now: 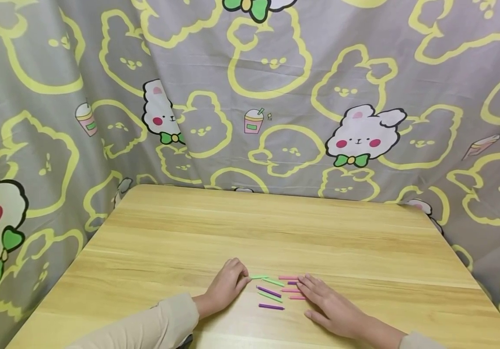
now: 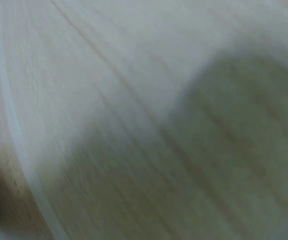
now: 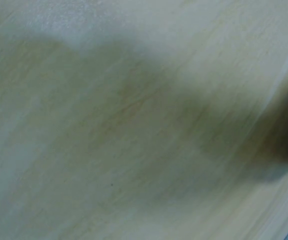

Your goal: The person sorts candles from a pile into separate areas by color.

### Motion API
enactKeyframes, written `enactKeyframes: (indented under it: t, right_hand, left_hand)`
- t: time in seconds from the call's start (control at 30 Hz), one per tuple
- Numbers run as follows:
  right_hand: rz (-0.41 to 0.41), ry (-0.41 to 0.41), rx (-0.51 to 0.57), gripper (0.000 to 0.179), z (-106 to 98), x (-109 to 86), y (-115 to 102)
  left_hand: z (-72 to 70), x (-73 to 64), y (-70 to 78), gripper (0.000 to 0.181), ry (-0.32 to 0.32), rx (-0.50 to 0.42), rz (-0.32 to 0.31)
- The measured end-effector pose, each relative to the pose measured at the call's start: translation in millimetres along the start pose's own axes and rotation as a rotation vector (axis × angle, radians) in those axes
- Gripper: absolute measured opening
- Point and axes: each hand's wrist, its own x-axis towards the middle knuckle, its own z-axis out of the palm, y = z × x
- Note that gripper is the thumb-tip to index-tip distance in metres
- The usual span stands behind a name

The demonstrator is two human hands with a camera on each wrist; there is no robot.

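Observation:
In the head view several thin coloured sticks lie in a loose cluster between my two hands. My left hand [image 1: 227, 287] is at the cluster's left, pinching the end of a green stick [image 1: 258, 277] between thumb and curled finger. Beside that stick lie another green stick [image 1: 273, 281], a purple stick [image 1: 269, 291], a third green stick [image 1: 270, 297] and a lower purple stick [image 1: 271, 306]. My right hand [image 1: 335, 308] lies flat at the right, its straight fingers over the ends of pink sticks [image 1: 288, 277] and a short visible piece of purple stick [image 1: 292, 283].
The light wood table [image 1: 250, 228] reaches back to a grey curtain [image 1: 215, 63] with yellow outlines and white rabbit prints, which also hangs along both sides. Both wrist views show only blurred tabletop [image 2: 84, 75] with shadows and a dark patch at one edge.

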Motion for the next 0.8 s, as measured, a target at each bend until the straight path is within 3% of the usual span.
enactKeyframes:
  t: [0.27, 0.63, 0.8]
  right_hand:
    - [-0.01, 0.002, -0.006, 0.052, 0.5, 0.3, -0.1]
    - [-0.118, 0.086, -0.054, 0.05, 3.3, -1.4, 2.0]
    - [-0.126, 0.08, -0.057, 0.05, 2.3, -1.2, 2.1]
  left_hand:
    - [0.4, 2.7, -1.7, 0.01, -0.066, 0.016, -0.104]
    - [-0.5, 1.9, -4.7, 0.01, -0.036, 0.032, -0.09]
    - [-1.8, 2.2, -6.0, 0.01, -0.008, 0.029, -0.089]
